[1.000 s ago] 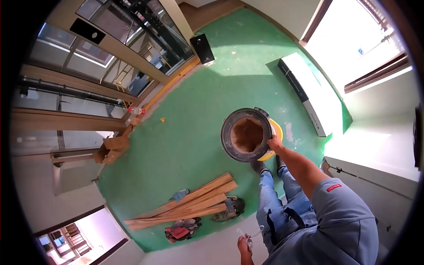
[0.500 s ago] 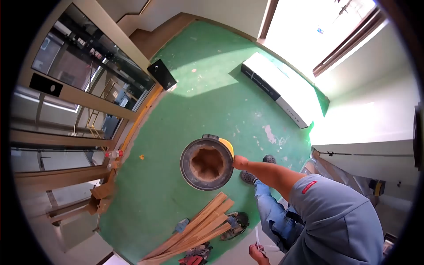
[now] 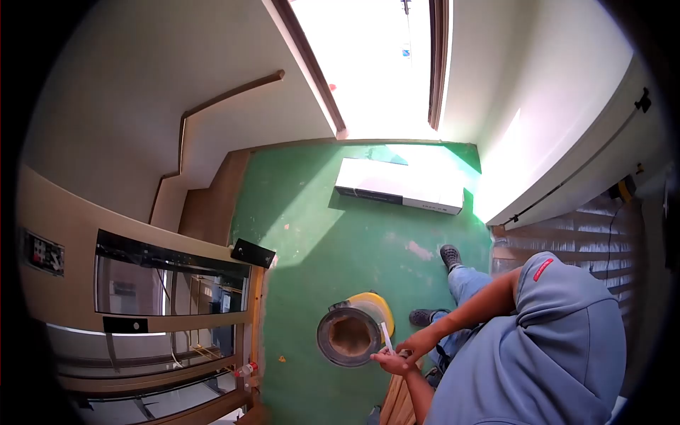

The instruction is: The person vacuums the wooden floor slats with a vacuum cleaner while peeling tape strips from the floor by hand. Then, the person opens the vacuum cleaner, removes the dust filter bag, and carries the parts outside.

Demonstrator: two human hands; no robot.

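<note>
My left hand [image 3: 391,362] is closed around a narrow white strip [image 3: 386,336] that sticks up out of the fingers. My right hand [image 3: 419,346] reaches in from above and touches the left hand, its fingers bent together; what they pinch is hidden. Just beyond both hands, on the green floor [image 3: 340,262], stands a round tub [image 3: 327,355] with a thick black rim and a dusty brown inside. A yellow part [image 3: 382,310] shows beside its rim. Neither hand touches the tub.
Wooden boards [image 3: 398,405] lie close below my hands, partly hidden by my arm. A long white box [image 3: 404,183] lies near the bright doorway. A black panel [image 3: 253,253] stands by the glass door frame [image 3: 173,322] on the left. A plastic bottle [image 3: 246,370] lies there too.
My right hand has let go of the tub's side and come over to my left hand. My left hand has risen with the white strip. The view has turned towards the doorway.
</note>
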